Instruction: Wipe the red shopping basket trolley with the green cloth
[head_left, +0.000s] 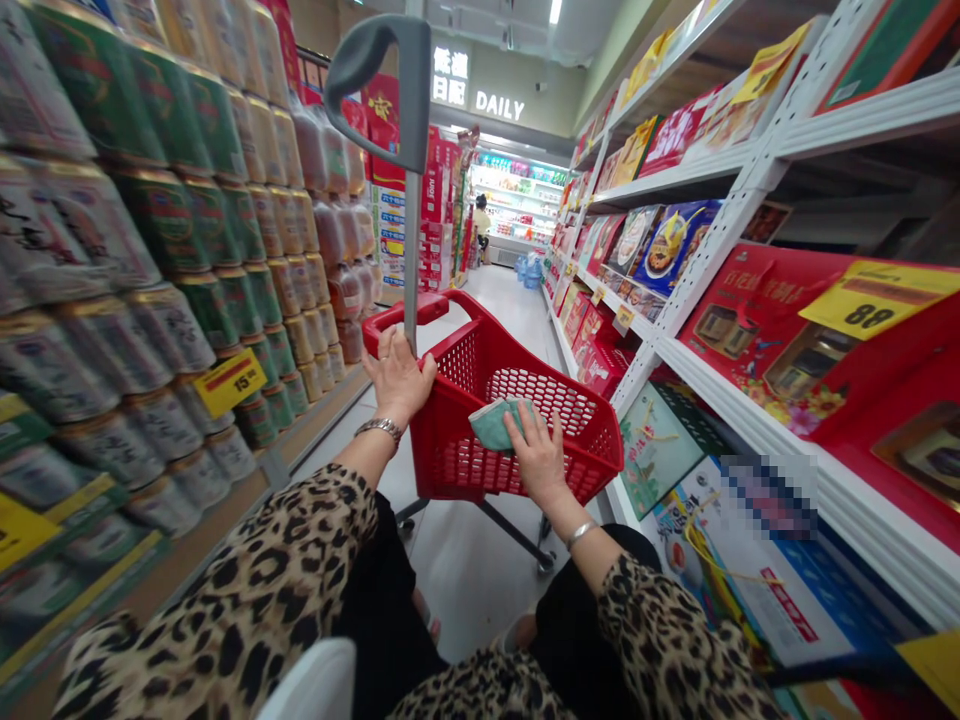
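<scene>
A red plastic shopping basket on wheels [517,345] stands right in front of me, its perforated side facing me. My left hand [399,378] is closed over the basket's upper left rim, by the foot of the metal pole [412,240]. That pole rises to a grey loop handle [415,100]. With my right hand [538,452] I press a folded green cloth [495,425] against the near side of the basket, below its rim. The fingers lie over the cloth's right part and hide some of it.
Stacked packs of cans [135,330] line the left side, with a yellow price tag [231,383]. White shelves [720,180] with boxed goods run along the right. Water jugs [531,272] stand farther down the aisle floor [495,300]. A person [481,222] is near the lit cooler [517,195].
</scene>
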